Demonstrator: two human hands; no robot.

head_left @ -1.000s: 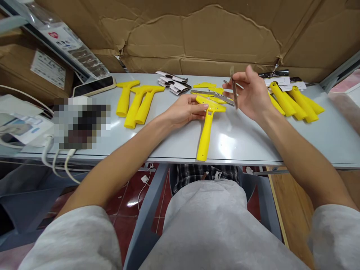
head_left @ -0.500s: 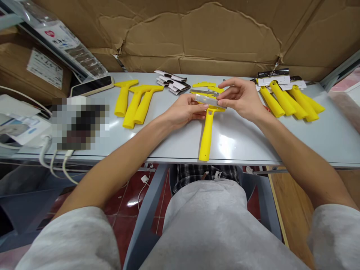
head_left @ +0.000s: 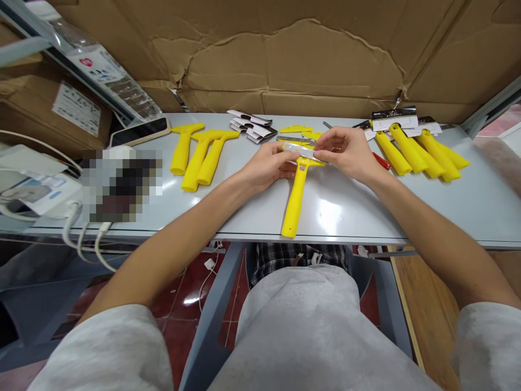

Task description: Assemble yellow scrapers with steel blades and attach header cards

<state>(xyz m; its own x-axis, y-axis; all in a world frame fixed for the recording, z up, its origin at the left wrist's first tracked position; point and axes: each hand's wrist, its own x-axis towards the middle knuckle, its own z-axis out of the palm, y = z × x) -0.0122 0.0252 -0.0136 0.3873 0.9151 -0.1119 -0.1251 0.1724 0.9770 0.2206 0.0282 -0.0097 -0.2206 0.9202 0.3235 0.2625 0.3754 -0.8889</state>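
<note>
A yellow scraper [head_left: 294, 201] lies in front of me, its handle pointing toward the table's near edge and slightly left. Across its head rests a shiny metal blade [head_left: 302, 150]. My left hand [head_left: 269, 164] is closed on the blade's left end, thumb on top; its lower fingers are partly hidden beside the scraper head. With thumb and fingertips, my right hand [head_left: 350, 153] pinches the right end. Just behind the blade are another metal strip [head_left: 295, 139] and several flat yellow pieces [head_left: 296, 129].
Yellow scraper handles [head_left: 209, 160] lie at left, near a phone [head_left: 140, 132]. Folded black-and-white cards [head_left: 254, 126] sit at the back. Several carded yellow scrapers [head_left: 423, 149] and a red object [head_left: 381, 161] lie right. White cables [head_left: 100, 247] hang at the left edge. Cardboard [head_left: 285, 60] stands behind.
The blade has come down onto the scraper's head, with both hands still on it. The scraper's handle end has swung slightly left. The camera view has shifted a little.
</note>
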